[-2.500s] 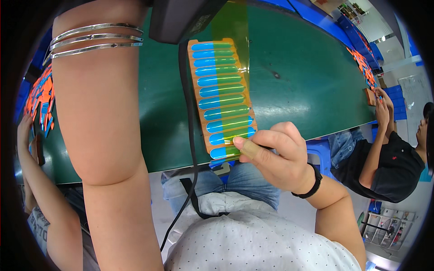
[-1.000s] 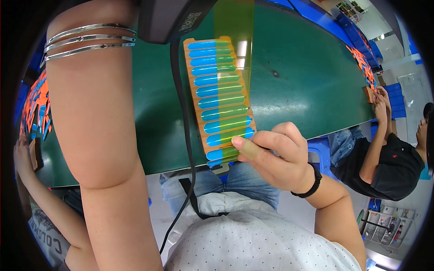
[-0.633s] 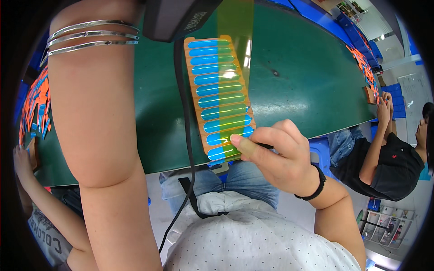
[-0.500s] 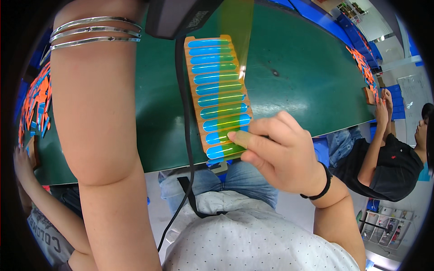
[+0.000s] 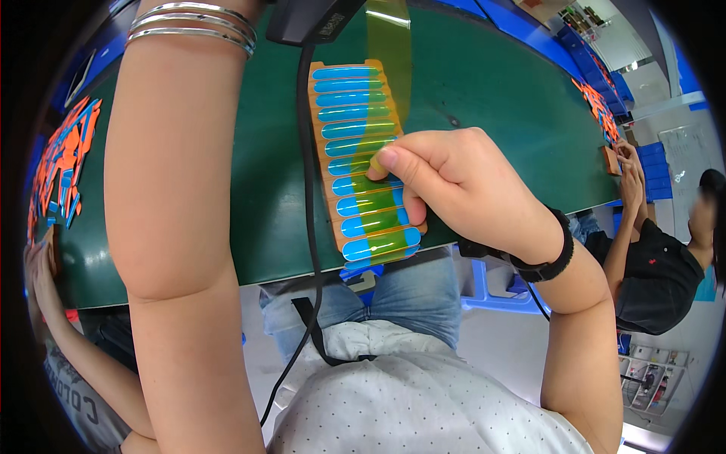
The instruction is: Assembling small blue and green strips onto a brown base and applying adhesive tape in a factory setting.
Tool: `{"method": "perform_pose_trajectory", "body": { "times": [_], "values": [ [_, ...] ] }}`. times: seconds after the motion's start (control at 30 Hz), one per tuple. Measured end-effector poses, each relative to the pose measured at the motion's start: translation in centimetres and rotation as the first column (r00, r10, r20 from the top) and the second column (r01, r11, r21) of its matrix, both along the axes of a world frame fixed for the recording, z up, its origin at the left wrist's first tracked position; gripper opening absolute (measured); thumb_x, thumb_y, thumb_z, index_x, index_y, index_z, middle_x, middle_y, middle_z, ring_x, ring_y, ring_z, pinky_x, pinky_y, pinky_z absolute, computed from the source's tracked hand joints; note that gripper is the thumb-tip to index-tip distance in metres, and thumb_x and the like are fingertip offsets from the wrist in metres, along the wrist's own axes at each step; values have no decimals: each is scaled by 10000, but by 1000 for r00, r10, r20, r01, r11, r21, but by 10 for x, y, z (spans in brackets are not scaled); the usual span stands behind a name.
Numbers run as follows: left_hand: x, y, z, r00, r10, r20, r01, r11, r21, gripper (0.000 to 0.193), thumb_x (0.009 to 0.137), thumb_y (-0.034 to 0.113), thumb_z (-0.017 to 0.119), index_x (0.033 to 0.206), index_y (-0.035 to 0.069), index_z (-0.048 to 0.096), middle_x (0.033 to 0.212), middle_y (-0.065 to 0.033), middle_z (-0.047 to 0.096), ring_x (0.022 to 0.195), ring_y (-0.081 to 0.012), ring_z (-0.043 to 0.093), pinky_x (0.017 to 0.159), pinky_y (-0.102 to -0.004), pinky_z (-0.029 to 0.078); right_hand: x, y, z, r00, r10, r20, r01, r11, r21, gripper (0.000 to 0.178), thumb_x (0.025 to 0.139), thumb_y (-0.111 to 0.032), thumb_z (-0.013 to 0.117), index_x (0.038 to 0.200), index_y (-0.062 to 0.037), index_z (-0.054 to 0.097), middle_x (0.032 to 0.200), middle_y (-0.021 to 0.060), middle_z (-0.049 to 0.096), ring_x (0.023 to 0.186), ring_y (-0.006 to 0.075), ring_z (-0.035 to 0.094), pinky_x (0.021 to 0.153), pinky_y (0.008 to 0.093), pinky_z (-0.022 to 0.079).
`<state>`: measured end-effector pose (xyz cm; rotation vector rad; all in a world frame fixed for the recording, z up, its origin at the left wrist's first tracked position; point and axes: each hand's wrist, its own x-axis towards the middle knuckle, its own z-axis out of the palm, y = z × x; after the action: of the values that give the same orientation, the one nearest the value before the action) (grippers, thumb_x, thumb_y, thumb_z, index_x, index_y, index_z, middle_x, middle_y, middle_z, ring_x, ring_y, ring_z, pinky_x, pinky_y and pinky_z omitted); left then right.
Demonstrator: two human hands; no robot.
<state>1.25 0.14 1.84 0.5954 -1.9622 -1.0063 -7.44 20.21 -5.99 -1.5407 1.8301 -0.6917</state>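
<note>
While a co-worker's hand [image 5: 39,278] rests at a brown block [image 5: 53,250] far to the left of the wooden tray [image 5: 335,216], a heap of orange and blue strips [image 5: 69,155] lies on the desk [image 5: 522,113] on that same side. Next comes the person's left arm [image 5: 174,166], ringed by 3 silver bangles [image 5: 189,32] and reaching past the tray's far end; the left hand is out of view, so its state cannot be told. A black cord [image 5: 306,151] runs along the tray's left edge. The tray sits on the desk, its near end at the rim, with 11 rounded blue strips [image 5: 340,130] laid across it like rungs. A clear yellow film [image 5: 389,45] stretches lengthwise over their right part. The person's right hand [image 5: 378,164] is over the tray's right side, thumb and fingertip together at the film; whether they pinch it is unclear. By the look of it, every row is filled and the film crosses all 11, while its tail past the far end seems uncut. Far right of the tray, another co-worker's hands [image 5: 629,166] are near a 2nd heap [image 5: 597,110].
</note>
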Motion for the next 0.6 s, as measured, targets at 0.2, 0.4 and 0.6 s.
{"method": "perform_pose_trajectory", "body": {
  "times": [0.2, 0.4, 0.6],
  "values": [
    [-13, -40, -6, 998, -13, -57, 28, 964, 265, 448, 982, 263, 376, 1011, -142, 564, 1096, -239, 641, 875, -249, 591, 770, -377, 475, 6, -9, 7, 999, -42, 12, 42, 998, 37, 362, 998, -279, 484, 926, 22, 672, 530, 48, 598, 471, 96, 565, 485, 252, 438],
    [-37, -73, -26, 996, -29, -79, 66, 854, 516, 499, 988, 321, 351, 1072, -125, 559, 1147, -258, 617, 956, -275, 579, 831, -409, 452, -1, -28, 5, 996, -79, -40, 79, 997, -9, 335, 976, -243, 475, 908, 22, 669, 522, 57, 602, 471, 108, 553, 510, 265, 448],
    [-53, -102, -50, 996, -22, -83, 75, 687, 722, 555, 993, 378, 327, 1134, -108, 554, 1197, -278, 593, 1038, -302, 566, 893, -441, 429, -11, -69, 3, 989, -84, -124, 82, 996, -19, 356, 952, -245, 450, 902, 27, 674, 548, 79, 616, 508, 128, 556, 536, 292, 451]
  ]
}}
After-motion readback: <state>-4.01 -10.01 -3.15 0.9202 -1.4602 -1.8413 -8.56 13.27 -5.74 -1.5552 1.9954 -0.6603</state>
